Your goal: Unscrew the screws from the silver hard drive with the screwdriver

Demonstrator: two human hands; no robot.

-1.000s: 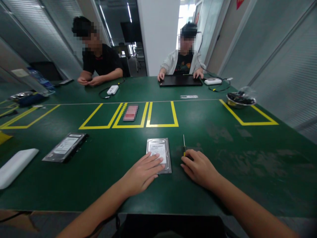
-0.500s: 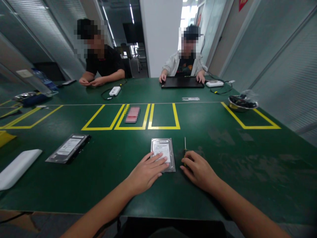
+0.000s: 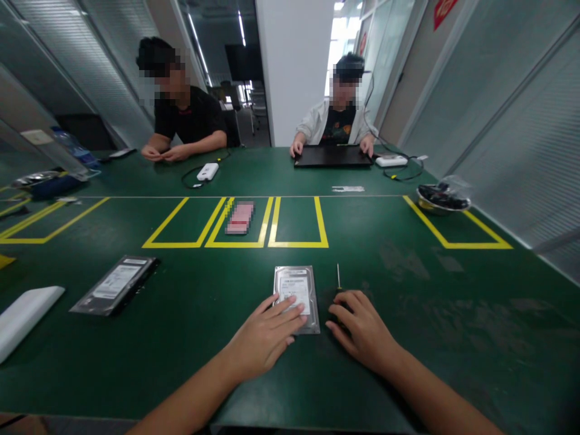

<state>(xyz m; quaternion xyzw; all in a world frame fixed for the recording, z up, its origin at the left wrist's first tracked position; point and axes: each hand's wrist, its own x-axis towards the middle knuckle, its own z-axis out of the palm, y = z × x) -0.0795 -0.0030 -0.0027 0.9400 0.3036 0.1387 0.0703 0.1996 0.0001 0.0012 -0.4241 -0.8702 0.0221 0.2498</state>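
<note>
Light in the room was moderate and cool, with a washed-out glare at the tall bright window, thin white strip lights glowing in the darker background, and a soft sheen across the smooth green table. A dim shadow lay beside the bare right forearm, while fine print on the silver rectangular hard drive looked too soft to read. Wide-angle distortion tilted the side walls, and coarse pixelation masked the faces.

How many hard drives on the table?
2. One hard drive lies partly under the left hand, left of the screwdriver; the second drive lies farther left, beyond the white object. None looks hidden, but the bowl's contents are unclear.
</note>
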